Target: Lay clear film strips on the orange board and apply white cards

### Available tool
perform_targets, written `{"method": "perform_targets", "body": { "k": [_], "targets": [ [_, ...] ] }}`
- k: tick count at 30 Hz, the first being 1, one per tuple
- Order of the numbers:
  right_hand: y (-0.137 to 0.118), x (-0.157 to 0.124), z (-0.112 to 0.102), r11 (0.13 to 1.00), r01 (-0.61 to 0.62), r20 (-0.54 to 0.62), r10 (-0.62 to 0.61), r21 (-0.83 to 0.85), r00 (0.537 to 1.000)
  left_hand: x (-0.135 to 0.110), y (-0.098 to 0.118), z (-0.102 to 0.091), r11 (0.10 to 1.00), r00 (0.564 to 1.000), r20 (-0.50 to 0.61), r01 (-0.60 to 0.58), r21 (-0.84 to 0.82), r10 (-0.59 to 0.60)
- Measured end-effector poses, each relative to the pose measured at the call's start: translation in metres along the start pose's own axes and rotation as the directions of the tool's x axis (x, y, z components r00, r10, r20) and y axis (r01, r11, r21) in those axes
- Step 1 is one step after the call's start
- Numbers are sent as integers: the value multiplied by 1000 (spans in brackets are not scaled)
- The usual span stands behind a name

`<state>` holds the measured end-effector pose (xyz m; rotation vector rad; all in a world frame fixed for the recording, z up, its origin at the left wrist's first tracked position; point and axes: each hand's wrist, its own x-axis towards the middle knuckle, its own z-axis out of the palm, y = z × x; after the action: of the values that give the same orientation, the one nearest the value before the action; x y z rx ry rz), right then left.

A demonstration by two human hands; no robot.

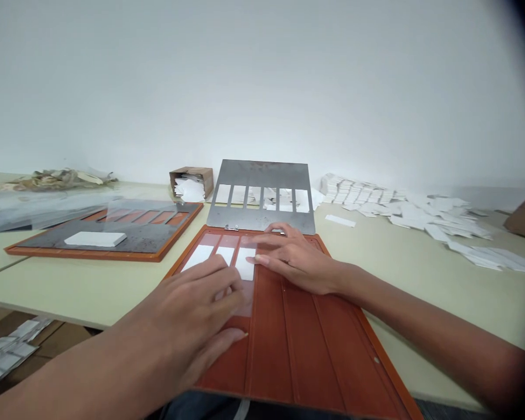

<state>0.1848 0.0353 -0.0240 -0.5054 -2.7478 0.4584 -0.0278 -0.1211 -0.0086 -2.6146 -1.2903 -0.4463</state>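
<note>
A reddish-brown grooved board (306,350) lies before me, its grey metal frame (262,175) with several rectangular slots hinged up at the far edge. On the board's left part are white paper pieces (245,265) in separate grooves, with a clear film (243,306) over that area. My left hand (201,309) rests over the film's lower part, fingers curled and thumb held apart; its fingertips are partly hidden. My right hand (295,256) is open, its fingers stretched to the left, touching the rightmost white piece and the film near the hinge.
To the left is a second board with its metal frame down (140,245), bearing a stack of white paper (95,238). Clear sheets (39,211) lie beyond it. A cardboard box (192,175) holds white papers. Stacked and loose white papers (437,216) cover the right rear table.
</note>
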Motion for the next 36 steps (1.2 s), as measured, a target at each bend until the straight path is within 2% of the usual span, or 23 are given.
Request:
{"method": "perform_targets", "body": {
  "k": [3,7,10,13,16,19,21,23,27,30,32,34,36],
  "targets": [
    [1,1,-1,1000,-1,3,1,-16,1000,7,0,4,980,995,43,-98,174,92],
    [5,-3,2,1000,14,-1,-14,-10,1000,20,0,12,873,982,14,-173,456,187],
    [9,-6,2,999,32,4,-32,5,999,26,-2,16,827,978,44,-194,528,202],
    [11,-5,1,999,38,9,-38,18,999,25,-1,14,871,986,64,-165,463,152],
    [12,-4,0,998,51,-8,-51,31,999,17,3,11,933,998,36,-52,355,42],
    [11,-3,0,997,70,-27,-69,27,997,10,5,11,926,1000,-14,14,377,-9],
    [11,-4,0,997,80,-30,-80,10,996,9,0,13,909,999,-43,35,415,-19],
    [12,-4,1,996,88,-32,-88,-4,996,12,-9,15,921,998,-59,54,385,-34],
    [14,-4,2,994,108,-43,-108,-12,993,28,-29,11,984,994,-104,64,164,-47],
    [16,-4,3,992,121,-47,-122,-19,991,36,-35,3,997,996,-58,74,-2,-74],
    [18,-3,4,993,121,-41,-121,-16,992,34,-34,-1,991,992,11,124,-59,-124],
    [19,-2,5,993,119,-35,-119,-5,992,26,-31,-3,985,984,78,164,-47,-160],
    [21,-2,5,993,116,-30,-115,10,993,17,-28,-3,991,988,89,131,4,-130]
  ]
}}
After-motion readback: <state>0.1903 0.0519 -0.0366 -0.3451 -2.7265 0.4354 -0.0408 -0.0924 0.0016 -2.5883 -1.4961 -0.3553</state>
